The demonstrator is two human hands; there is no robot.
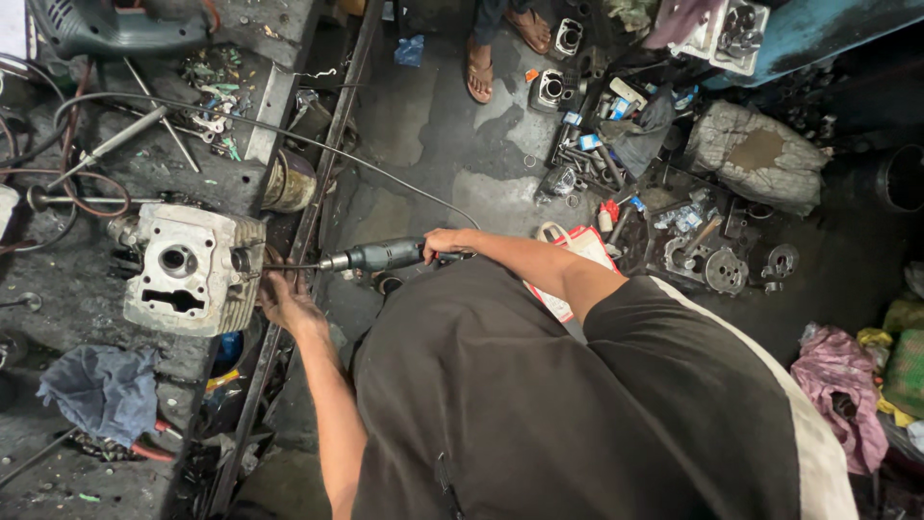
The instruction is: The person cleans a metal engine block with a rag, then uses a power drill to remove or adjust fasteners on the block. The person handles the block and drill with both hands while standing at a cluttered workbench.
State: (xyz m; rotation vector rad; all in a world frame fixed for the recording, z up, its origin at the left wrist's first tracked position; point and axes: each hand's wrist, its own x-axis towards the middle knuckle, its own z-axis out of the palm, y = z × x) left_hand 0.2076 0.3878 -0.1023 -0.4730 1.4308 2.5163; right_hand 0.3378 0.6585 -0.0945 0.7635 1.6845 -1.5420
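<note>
A grey metal engine cylinder head (188, 270) rests on the dirty workbench (87, 318) at the left. My right hand (445, 243) grips the rear of a dark green electric drill (380, 256), whose long thin bit (289, 266) points at the head's right side. My left hand (287, 300) presses against the head's right edge, just below the bit. The drill's black cable (289, 135) loops away over the bench and floor.
A blue rag (101, 390) lies on the bench near me; a second power tool (115, 24) and metal rods sit at its far end. A rusty tin (287, 183) stands by the bench rail. Engine parts litter the floor (433, 125); another person's sandalled feet (500, 48) stand beyond.
</note>
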